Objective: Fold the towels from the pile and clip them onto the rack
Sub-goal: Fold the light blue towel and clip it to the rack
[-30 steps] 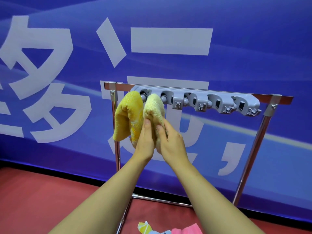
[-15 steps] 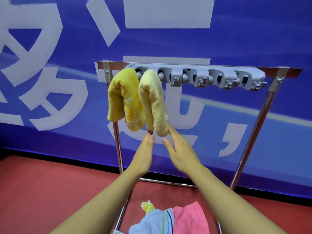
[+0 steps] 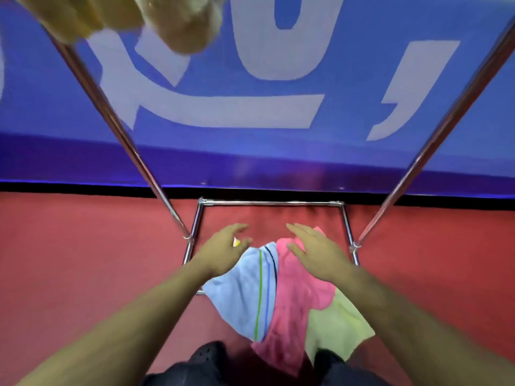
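A: Both hands have dropped from the hung yellow towels to the pile on the floor; head tilted down with them. What's your view?

B: Head cam only. Left hand (image 3: 223, 247) hovers over the far left edge of the pile, fingers loosely spread, holding nothing. Right hand (image 3: 313, 250) is over the pink towel (image 3: 292, 296), fingers straight, also empty. Can't tell if either palm is touching fabric yet.

A: Where's the work?

B: Pile sits on the red floor (image 3: 83, 260), partly inside the rack base frame (image 3: 270, 203). Blue striped towel (image 3: 245, 296) on the left, pink in the middle, pale green towel (image 3: 334, 327) nearer me on the right. A scrap of yellow (image 3: 236, 241) peeks out by my left thumb. Two yellow towels (image 3: 125, 15) hang blurred at the top edge of the frame, so those look done. Rack uprights (image 3: 122, 132) run down either side. Clips are out of frame.

A: Plan for the pick?

B: Take one towel only. Blue lies over the pink along their shared edge, so I judge it the cleanest lift. Pinch two corners of one edge, one per hand, and raise it clear so it hangs flat before folding. Risk: grabbing mid-cloth drags the pink along.

A: And the fold?

B: Narrow enough for one clip, folded edge up.
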`<state>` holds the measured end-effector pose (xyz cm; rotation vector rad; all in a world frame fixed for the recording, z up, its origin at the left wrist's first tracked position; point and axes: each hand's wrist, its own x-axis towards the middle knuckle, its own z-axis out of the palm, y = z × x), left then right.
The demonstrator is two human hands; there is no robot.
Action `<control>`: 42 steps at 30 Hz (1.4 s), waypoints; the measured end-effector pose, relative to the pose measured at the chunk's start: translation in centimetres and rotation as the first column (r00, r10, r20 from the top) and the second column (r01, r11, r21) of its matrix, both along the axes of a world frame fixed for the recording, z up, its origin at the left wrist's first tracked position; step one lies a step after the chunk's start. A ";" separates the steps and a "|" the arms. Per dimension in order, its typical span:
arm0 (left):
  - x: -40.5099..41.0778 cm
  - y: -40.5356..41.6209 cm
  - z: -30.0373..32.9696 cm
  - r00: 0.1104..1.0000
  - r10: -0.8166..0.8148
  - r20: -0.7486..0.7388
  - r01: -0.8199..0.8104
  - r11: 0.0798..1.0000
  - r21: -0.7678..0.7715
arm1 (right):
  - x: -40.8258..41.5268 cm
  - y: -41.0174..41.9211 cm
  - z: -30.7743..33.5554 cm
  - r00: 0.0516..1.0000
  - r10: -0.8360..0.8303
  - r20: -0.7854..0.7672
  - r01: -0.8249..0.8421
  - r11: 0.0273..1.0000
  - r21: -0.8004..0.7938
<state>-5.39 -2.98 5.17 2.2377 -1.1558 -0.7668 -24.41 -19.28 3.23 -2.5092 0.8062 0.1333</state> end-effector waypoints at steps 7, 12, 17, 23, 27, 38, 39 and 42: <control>1.4 0.8 -13.0 0.995 0.025 -0.100 0.005 0.957 0.289 | -1.8 -0.6 -13.3 0.976 0.060 -0.210 -0.024 0.985 0.171; 1.5 1.5 -20.2 0.984 0.170 -0.055 -0.131 0.896 0.425 | -0.7 0.6 -20.4 0.958 0.147 -0.245 -0.072 0.954 0.291; 1.6 1.8 -24.5 0.956 0.282 -0.077 -0.213 0.852 0.478 | 1.1 2.5 -24.4 0.977 0.103 -0.187 -0.040 0.949 0.312; 1.4 1.7 -26.6 0.961 0.271 -0.057 -0.216 0.863 0.456 | 4.4 4.0 -26.2 0.965 -0.256 -0.055 0.249 0.832 0.496; 1.1 1.5 -25.8 0.941 0.275 -0.197 -0.168 0.885 0.434 | 5.5 4.2 -24.4 0.862 -0.502 0.077 0.326 0.663 0.674; 2.3 0.6 -9.2 0.774 0.057 -0.631 0.256 0.883 0.394 | 6.1 1.6 -2.7 0.896 -0.165 0.413 -0.091 0.841 0.533; 2.4 0.6 -7.1 0.815 0.001 -0.579 0.279 0.875 0.395 | 5.8 1.6 0.5 0.894 -0.109 0.434 -0.140 0.854 0.502; 1.3 0.3 -0.9 0.889 -0.145 -0.434 0.285 0.918 0.276 | 4.3 2.6 9.3 0.866 0.027 0.499 -0.265 0.872 0.412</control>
